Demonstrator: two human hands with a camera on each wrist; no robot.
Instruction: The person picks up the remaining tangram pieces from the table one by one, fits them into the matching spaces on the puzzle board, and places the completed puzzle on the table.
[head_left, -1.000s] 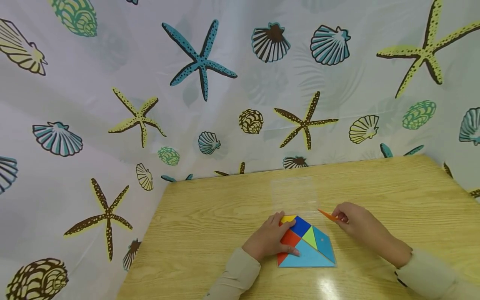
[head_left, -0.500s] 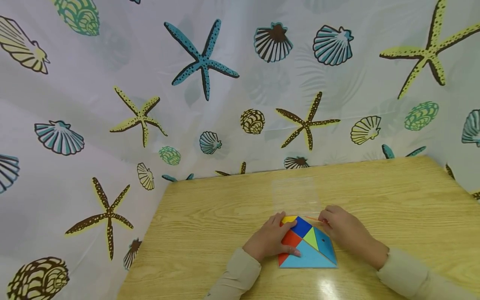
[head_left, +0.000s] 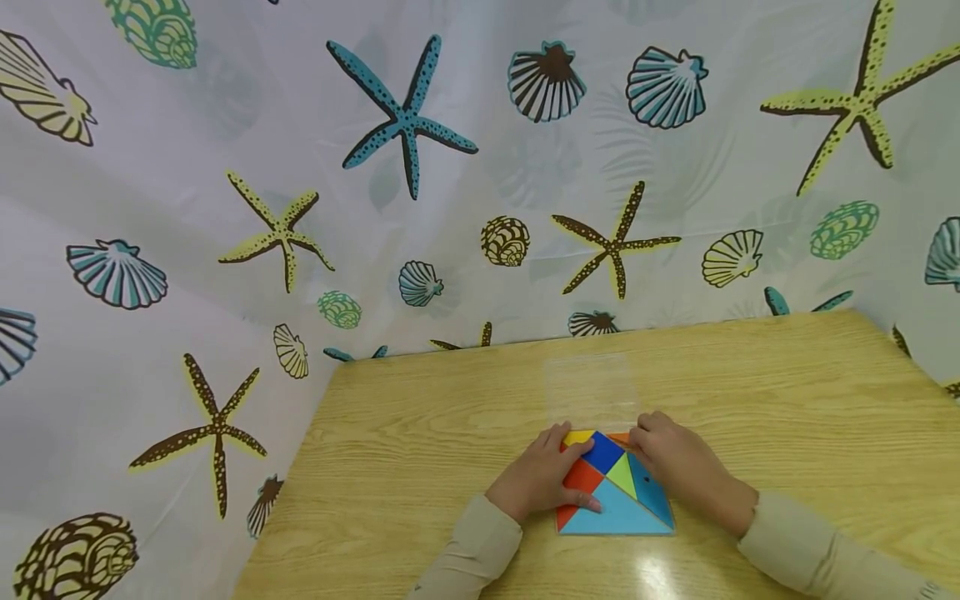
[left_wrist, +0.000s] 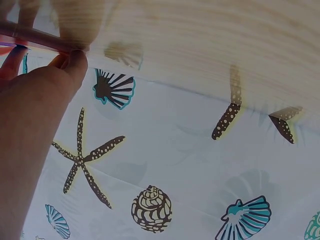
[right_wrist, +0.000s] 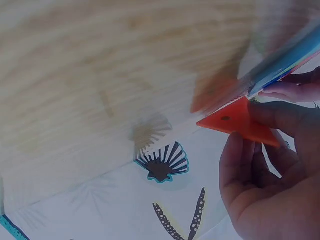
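Observation:
Flat coloured tangram pieces lie together on the table. They include a light-blue triangle (head_left: 618, 515), a red piece (head_left: 582, 478), a blue square (head_left: 603, 452), a small lime triangle (head_left: 622, 477), a darker blue piece (head_left: 651, 493) and a yellow piece (head_left: 577, 437). My left hand (head_left: 542, 477) rests spread over their left side, thumb on the light-blue triangle and a fingertip at the blue square. Between thumb and fingers my right hand (head_left: 684, 460) pinches an orange triangle (right_wrist: 239, 121) with a dark spot. It is tilted at the upper right edge of the layout, partly hidden by the fingers.
A clear plastic sheet or tray (head_left: 588, 387) lies just behind the pieces. The wood-grain table (head_left: 420, 467) ends at a white curtain (head_left: 450, 242) printed with shells and starfish.
My right hand has brought the orange triangle leftward and down from beside the layout to its upper right edge, beside the blue square. The left hand has stayed in place.

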